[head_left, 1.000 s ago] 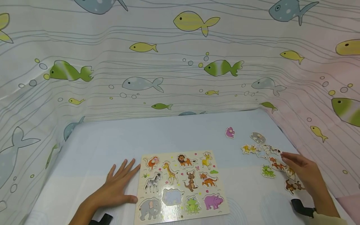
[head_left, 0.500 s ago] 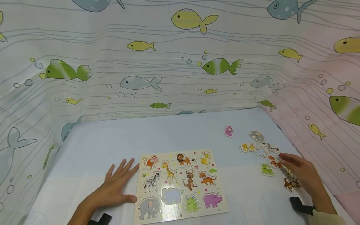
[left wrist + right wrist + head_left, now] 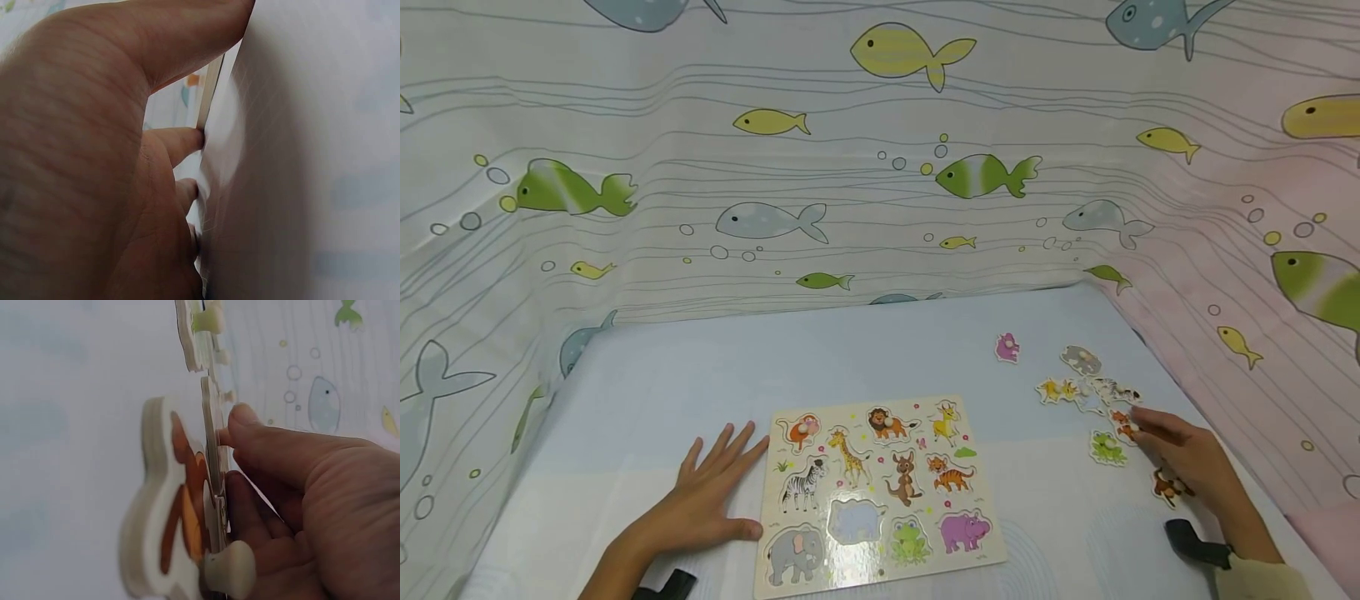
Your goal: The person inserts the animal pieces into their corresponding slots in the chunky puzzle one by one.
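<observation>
My left hand lies spread on the table, with its thumb and index finger at the left edge of an animal puzzle board. In the left wrist view, the fingertips press down beside the board's edge. Over at the right, my right hand pinches the small knob of an orange tiger puzzle piece; the index fingertip is hidden behind the thumb. That piece appears to rest on the table. A brown monkey piece lies below the hand, partly covered by it. A frog piece sits just left.
Farther back lie a hippo piece, an elephant piece, a yellow piece and a zebra piece. A blue-grey recess shows in the board. Fish-patterned cloth hangs behind the table.
My right hand has shifted slightly left and nearer over the tiger piece, covering more of it and of the pieces behind the fingers. My left hand has stayed by the board.
</observation>
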`<action>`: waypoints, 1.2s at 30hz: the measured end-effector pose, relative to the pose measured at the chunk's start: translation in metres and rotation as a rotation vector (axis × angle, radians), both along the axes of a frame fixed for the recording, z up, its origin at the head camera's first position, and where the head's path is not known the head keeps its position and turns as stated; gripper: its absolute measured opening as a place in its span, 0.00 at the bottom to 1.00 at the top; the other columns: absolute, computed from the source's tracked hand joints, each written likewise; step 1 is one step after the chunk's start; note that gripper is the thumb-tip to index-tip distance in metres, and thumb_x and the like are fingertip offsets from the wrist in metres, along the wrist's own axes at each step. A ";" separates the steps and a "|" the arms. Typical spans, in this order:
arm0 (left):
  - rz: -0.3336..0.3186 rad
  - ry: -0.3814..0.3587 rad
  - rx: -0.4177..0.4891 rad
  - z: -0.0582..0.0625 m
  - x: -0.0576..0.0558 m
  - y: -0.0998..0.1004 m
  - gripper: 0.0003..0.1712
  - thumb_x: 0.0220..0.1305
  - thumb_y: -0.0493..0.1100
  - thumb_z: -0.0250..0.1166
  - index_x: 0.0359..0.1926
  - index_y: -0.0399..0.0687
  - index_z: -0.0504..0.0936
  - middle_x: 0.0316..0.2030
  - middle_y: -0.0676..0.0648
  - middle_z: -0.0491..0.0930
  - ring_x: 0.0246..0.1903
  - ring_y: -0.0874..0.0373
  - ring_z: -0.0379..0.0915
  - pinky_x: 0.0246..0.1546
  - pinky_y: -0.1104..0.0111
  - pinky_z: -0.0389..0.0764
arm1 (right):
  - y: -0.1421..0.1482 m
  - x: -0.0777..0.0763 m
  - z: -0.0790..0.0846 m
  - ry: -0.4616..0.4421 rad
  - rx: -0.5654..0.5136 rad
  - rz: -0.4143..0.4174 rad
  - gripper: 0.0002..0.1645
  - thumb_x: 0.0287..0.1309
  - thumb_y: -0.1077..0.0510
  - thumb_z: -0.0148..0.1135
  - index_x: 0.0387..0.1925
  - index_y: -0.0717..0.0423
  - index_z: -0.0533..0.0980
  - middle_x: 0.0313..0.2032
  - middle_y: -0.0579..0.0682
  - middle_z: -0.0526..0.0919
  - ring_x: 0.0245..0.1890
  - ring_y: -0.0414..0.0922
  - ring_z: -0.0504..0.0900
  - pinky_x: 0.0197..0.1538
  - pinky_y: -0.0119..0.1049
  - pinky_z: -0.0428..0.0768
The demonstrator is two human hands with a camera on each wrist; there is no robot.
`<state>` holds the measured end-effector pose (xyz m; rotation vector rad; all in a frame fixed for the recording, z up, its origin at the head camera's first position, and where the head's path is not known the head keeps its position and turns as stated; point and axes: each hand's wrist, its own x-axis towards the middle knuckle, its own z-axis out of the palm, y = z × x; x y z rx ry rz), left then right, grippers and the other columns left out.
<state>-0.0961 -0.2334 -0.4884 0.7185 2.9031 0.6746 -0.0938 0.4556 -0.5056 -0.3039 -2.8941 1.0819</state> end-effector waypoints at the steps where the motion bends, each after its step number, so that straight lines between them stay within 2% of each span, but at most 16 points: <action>1: 0.000 0.000 -0.001 0.000 0.000 0.000 0.65 0.41 0.75 0.71 0.77 0.54 0.59 0.78 0.37 0.52 0.76 0.30 0.40 0.73 0.39 0.27 | 0.000 0.000 0.000 0.002 0.018 0.009 0.38 0.63 0.36 0.64 0.66 0.54 0.73 0.56 0.33 0.80 0.44 0.06 0.61 0.40 0.11 0.71; 4: -0.002 0.006 -0.004 -0.001 0.000 -0.001 0.65 0.41 0.75 0.71 0.77 0.55 0.58 0.78 0.37 0.52 0.76 0.31 0.40 0.73 0.40 0.27 | -0.001 -0.001 0.000 0.005 0.047 0.024 0.37 0.63 0.37 0.63 0.65 0.53 0.75 0.62 0.48 0.80 0.46 0.08 0.63 0.41 0.10 0.71; 5: -0.003 0.010 -0.005 -0.002 0.000 -0.001 0.65 0.41 0.75 0.71 0.77 0.55 0.58 0.78 0.37 0.52 0.76 0.31 0.41 0.73 0.40 0.27 | -0.002 -0.002 -0.001 0.005 0.063 0.027 0.36 0.63 0.37 0.63 0.65 0.53 0.75 0.63 0.52 0.79 0.48 0.12 0.68 0.41 0.11 0.72; 6: -0.005 0.013 -0.005 -0.002 0.000 -0.001 0.65 0.41 0.75 0.71 0.77 0.55 0.58 0.78 0.37 0.52 0.76 0.31 0.41 0.73 0.40 0.27 | -0.002 -0.003 -0.001 0.005 0.072 0.031 0.36 0.64 0.37 0.62 0.65 0.53 0.75 0.65 0.57 0.77 0.53 0.18 0.73 0.46 0.16 0.76; 8: -0.006 0.021 -0.005 -0.002 0.000 -0.002 0.65 0.41 0.75 0.72 0.77 0.55 0.58 0.78 0.37 0.52 0.76 0.31 0.41 0.74 0.40 0.27 | -0.003 -0.004 -0.001 0.000 0.082 0.030 0.36 0.64 0.36 0.61 0.65 0.53 0.75 0.66 0.59 0.76 0.62 0.38 0.78 0.55 0.32 0.80; 9: -0.006 0.023 -0.004 -0.002 0.001 -0.002 0.65 0.41 0.74 0.72 0.77 0.55 0.58 0.78 0.37 0.52 0.76 0.31 0.41 0.74 0.40 0.27 | -0.003 -0.005 -0.001 -0.003 0.082 0.030 0.36 0.65 0.36 0.61 0.66 0.53 0.75 0.66 0.59 0.75 0.65 0.49 0.76 0.58 0.41 0.80; 11: -0.007 0.026 -0.007 -0.003 0.001 -0.003 0.66 0.41 0.74 0.72 0.78 0.56 0.58 0.78 0.37 0.52 0.77 0.31 0.41 0.74 0.41 0.26 | -0.004 -0.006 0.000 -0.005 0.070 0.034 0.37 0.66 0.36 0.60 0.66 0.54 0.74 0.67 0.63 0.73 0.68 0.68 0.67 0.62 0.61 0.72; 12: -0.007 0.026 -0.007 -0.003 0.001 -0.003 0.65 0.41 0.74 0.72 0.78 0.56 0.57 0.78 0.37 0.52 0.77 0.31 0.40 0.74 0.41 0.26 | -0.004 -0.006 0.000 -0.005 0.056 0.036 0.36 0.66 0.36 0.60 0.66 0.55 0.74 0.68 0.65 0.71 0.69 0.71 0.63 0.61 0.68 0.67; 16: -0.011 0.034 -0.005 -0.004 0.001 -0.003 0.65 0.41 0.73 0.72 0.78 0.56 0.57 0.78 0.37 0.52 0.76 0.31 0.41 0.74 0.41 0.26 | -0.006 -0.005 0.002 -0.026 0.039 0.022 0.37 0.66 0.34 0.59 0.66 0.53 0.74 0.68 0.67 0.68 0.72 0.73 0.55 0.62 0.75 0.59; 19: -0.014 0.034 0.000 -0.004 0.000 -0.003 0.65 0.41 0.73 0.73 0.77 0.56 0.58 0.78 0.37 0.52 0.76 0.30 0.41 0.74 0.40 0.27 | -0.006 -0.004 0.003 -0.042 0.033 0.011 0.37 0.65 0.33 0.59 0.66 0.51 0.74 0.69 0.65 0.69 0.73 0.71 0.54 0.61 0.76 0.59; 23: -0.015 0.026 0.005 -0.003 0.000 -0.002 0.65 0.40 0.73 0.73 0.77 0.56 0.58 0.77 0.37 0.53 0.76 0.29 0.41 0.73 0.39 0.29 | -0.006 -0.003 0.003 -0.038 0.041 0.003 0.36 0.65 0.34 0.59 0.65 0.51 0.76 0.68 0.60 0.72 0.73 0.71 0.55 0.62 0.75 0.60; 30: -0.008 0.020 -0.001 -0.002 0.000 -0.001 0.65 0.40 0.73 0.73 0.77 0.55 0.59 0.77 0.37 0.52 0.76 0.29 0.41 0.73 0.38 0.28 | -0.009 -0.004 0.002 -0.006 0.054 -0.016 0.34 0.66 0.36 0.60 0.62 0.55 0.78 0.66 0.64 0.72 0.72 0.72 0.57 0.62 0.75 0.60; 36: -0.006 0.021 -0.002 -0.002 -0.001 -0.001 0.65 0.40 0.73 0.73 0.77 0.55 0.59 0.77 0.37 0.53 0.76 0.29 0.41 0.72 0.37 0.30 | -0.010 -0.003 0.003 0.061 0.109 0.017 0.29 0.68 0.42 0.61 0.60 0.56 0.79 0.63 0.61 0.77 0.69 0.73 0.62 0.60 0.73 0.65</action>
